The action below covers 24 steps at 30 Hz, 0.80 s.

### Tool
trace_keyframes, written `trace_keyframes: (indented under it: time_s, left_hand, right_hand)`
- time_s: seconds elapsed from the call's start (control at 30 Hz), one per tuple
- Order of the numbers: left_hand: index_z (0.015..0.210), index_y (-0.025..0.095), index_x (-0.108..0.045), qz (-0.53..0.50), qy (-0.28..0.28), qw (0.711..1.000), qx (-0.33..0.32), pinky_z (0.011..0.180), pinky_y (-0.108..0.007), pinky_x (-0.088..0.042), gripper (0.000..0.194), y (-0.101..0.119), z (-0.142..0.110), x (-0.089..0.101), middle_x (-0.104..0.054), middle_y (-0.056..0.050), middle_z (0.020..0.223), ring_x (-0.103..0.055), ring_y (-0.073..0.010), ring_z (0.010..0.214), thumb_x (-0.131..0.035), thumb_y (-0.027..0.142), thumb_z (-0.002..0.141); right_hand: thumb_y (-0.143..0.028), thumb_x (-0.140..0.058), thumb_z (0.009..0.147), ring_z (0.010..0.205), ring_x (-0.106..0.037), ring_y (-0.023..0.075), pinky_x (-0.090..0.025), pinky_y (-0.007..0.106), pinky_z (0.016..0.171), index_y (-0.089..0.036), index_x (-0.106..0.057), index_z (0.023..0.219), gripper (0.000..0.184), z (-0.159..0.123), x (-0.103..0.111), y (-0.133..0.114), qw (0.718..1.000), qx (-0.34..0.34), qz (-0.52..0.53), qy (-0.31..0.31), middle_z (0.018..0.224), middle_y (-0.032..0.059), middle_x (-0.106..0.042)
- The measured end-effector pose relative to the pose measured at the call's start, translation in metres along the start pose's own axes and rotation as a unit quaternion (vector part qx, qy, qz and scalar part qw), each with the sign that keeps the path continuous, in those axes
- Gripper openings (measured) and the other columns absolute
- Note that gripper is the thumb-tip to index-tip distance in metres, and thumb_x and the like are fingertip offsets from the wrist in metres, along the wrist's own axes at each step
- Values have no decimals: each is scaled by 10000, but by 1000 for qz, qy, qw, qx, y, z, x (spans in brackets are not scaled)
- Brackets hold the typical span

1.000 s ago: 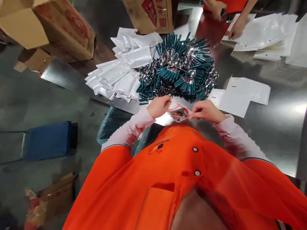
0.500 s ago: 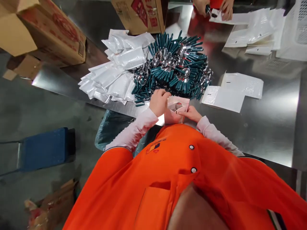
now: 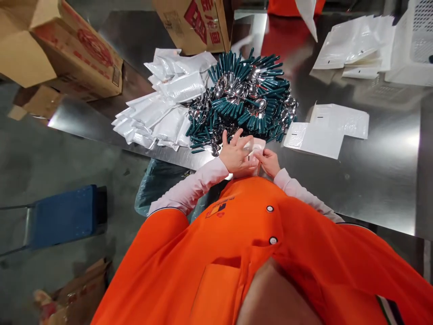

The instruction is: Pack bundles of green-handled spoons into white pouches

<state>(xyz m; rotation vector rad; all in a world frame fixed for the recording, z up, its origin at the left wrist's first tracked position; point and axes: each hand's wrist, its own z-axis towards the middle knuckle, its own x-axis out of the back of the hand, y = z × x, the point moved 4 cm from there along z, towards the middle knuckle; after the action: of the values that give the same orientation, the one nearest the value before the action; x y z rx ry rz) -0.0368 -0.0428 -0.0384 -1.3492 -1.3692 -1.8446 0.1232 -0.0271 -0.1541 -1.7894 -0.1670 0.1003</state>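
A small white padded envelope [image 3: 259, 143] is at the table's near edge, right against my orange jacket. My left hand [image 3: 236, 156] lies over its left part with the fingers spread, hiding much of it. The fingers of my right hand [image 3: 269, 162] pinch the envelope's right side. Just beyond my hands is a big heap of spoons [image 3: 255, 97] with dark green handles and shiny metal bowls. Left of the heap lies a pile of plump white envelopes [image 3: 169, 97]. Several flat white envelopes [image 3: 321, 140] lie to the right of my hands.
Cardboard boxes [image 3: 199, 27] stand at the back and far left of the metal table [image 3: 375, 180]. A white perforated basket [image 3: 409, 58] and more flat envelopes [image 3: 355, 40] are at the far right. Across the table, part of a person in orange shows. A blue chair [image 3: 64, 216] stands on the floor.
My left hand has come off the envelope's upper left edge and spread across its front. My right hand now pinches its side higher up. The other person's hands have left view.
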Motion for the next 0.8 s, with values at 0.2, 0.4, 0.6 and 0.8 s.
trace_keyframes:
  time_s: [0.2, 0.4, 0.6, 0.8]
  left_hand:
    - [955, 267, -808, 10, 50, 997, 51, 1115, -577, -200, 325, -14, 13, 9, -657, -95, 1286, -436, -343, 1305, -631, 536, 908]
    - [878, 250, -805, -23, 126, 991, 40, 1017, -514, -276, 219, -3, 31, 7, -719, -86, 1083, -511, -292, 1138, -748, 458, 839]
    - [716, 203, -722, -309, 221, 921, 84, 977, -452, -438, 175, -37, 36, 18, -739, -49, 914, -625, -221, 952, -790, 346, 791]
    - [813, 189, -541, -578, 443, 627, 278, 717, -264, -495, 213, -139, -10, 61, -569, 26, 707, -542, -88, 641, -565, 321, 978]
  right_hand:
    - [-788, -654, 687, 1014, -649, 249, -536, 378, 893, -221, -700, 1007, 653, 7, -8, -6, 999, 18, 33, -24, 1034, 70, -738]
    - [-593, -798, 646, 965, -653, 215, -521, 386, 952, -233, -723, 876, 434, 11, -19, -8, 986, 35, 155, -47, 929, 17, -732]
    - [-636, -820, 618, 826, -645, 184, -546, 370, 869, -231, -702, 843, 478, 12, -18, -11, 989, 25, 132, -57, 834, -1, -708]
    - [-657, -866, 525, 789, -648, 207, -546, 371, 787, -206, -705, 829, 567, 12, -11, -20, 997, 30, 28, -60, 821, 29, -734]
